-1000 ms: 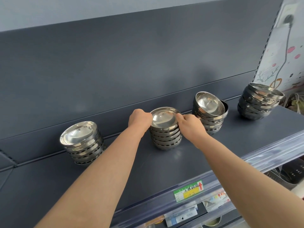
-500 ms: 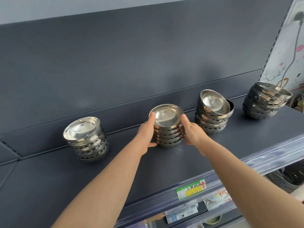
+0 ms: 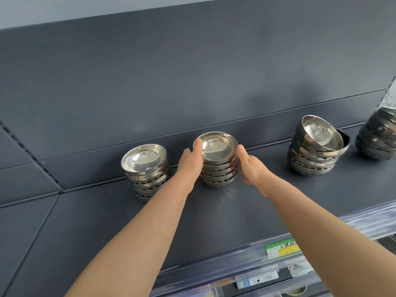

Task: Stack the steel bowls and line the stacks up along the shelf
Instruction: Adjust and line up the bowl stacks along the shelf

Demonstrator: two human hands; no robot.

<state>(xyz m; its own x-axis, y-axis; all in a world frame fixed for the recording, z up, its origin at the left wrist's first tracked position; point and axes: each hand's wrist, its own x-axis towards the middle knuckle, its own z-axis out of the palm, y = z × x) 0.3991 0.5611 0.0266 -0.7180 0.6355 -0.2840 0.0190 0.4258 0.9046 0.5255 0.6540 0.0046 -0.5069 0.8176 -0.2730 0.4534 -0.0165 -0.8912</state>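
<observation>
Closest in, a green-and-yellow price tag (image 3: 282, 248) sits on the clear front rail of the matte dark-grey shelf (image 3: 214, 211). Further back, both hands are spread open. The left hand (image 3: 190, 162) is flat against the middle stack (image 3: 217, 166) of shiny round steel bowls, thumb on the rim. The right hand (image 3: 251, 169) is just beside it, can't tell if it's touching. The left stack (image 3: 145, 168) sits close by, and the leaning stack (image 3: 315, 148) is well apart.
</observation>
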